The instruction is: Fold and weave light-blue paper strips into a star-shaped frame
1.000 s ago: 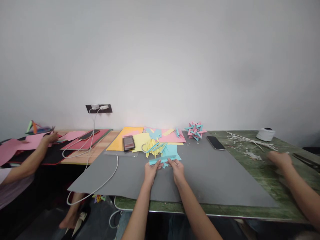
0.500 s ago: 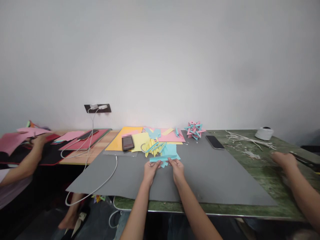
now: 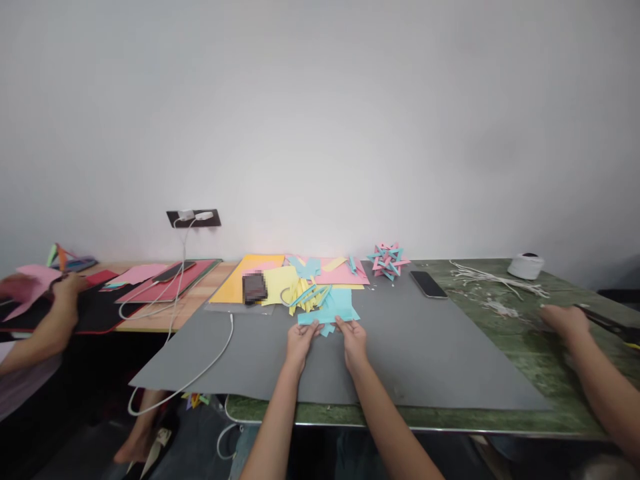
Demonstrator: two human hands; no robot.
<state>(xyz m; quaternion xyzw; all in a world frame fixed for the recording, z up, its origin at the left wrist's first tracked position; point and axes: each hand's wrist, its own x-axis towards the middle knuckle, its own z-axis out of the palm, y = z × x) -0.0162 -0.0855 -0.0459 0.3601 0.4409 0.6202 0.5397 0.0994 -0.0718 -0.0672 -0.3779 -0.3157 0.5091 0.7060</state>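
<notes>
My left hand (image 3: 301,341) and my right hand (image 3: 354,339) hold a strip of blue paper (image 3: 324,317) between them, thumbs and fingers pinched at its lower edge. The strip lies crosswise over the grey mat (image 3: 415,360). Just beyond it are a larger blue sheet (image 3: 342,300), a heap of yellow paper strips (image 3: 303,295) and scissors with blue handles (image 3: 318,293). Small blue scraps (image 3: 327,330) lie between my hands. Farther back, a pink and blue paper star (image 3: 389,261) stands near the wall.
A phone (image 3: 429,285) lies right of the star. White cords (image 3: 500,277) and a white roll (image 3: 526,267) are on the green table. A white cable (image 3: 220,360) crosses the mat's left side. Another person's hand (image 3: 565,321) is at right; a person at left holds pink paper (image 3: 31,285).
The blue strip in my hands looks flatter and wider, while my hands stay nearly in place. At the left, the other person's pink paper has dropped and changed shape.
</notes>
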